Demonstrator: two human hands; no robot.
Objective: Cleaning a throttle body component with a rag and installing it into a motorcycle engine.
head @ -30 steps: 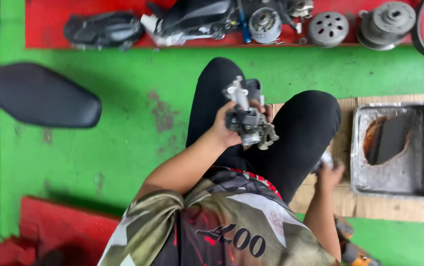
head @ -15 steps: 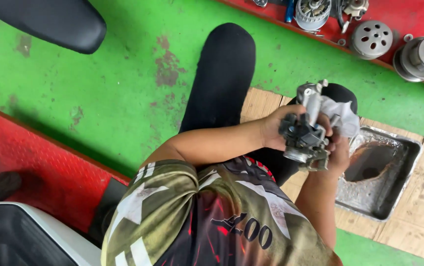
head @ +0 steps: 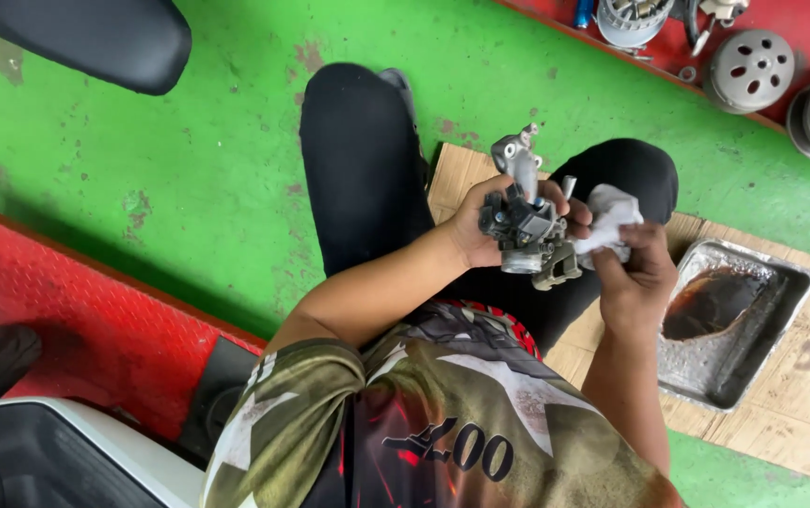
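- The green workshop floor [head: 236,141] fills most of the view, with a red ramp plate [head: 76,310] at 8 o'clock and a black scooter seat [head: 85,38] at 11 o'clock.
- A flattened cardboard sheet [head: 800,395] lies under the seated person's legs, probably to keep dirt and drips off the floor.
- A metal tray [head: 781,310] holding dark, oily liquid sits on the cardboard at 3 o'clock, close to the right hand, likely so that it can catch runoff.
- Round clutch and pulley parts [head: 751,68] rest on the red ledge at 1 o'clock, well apart from the work.
- The left hand [head: 476,230] is clenched around a grey carburettor [head: 527,230], holding it above the lap near centre, its bracket arm pointing to 12 o'clock, so one side faces the other hand.
- The right hand [head: 635,277] pinches a white rag [head: 612,216], pressed against the carburettor's 3 o'clock side, seemingly to wipe it.
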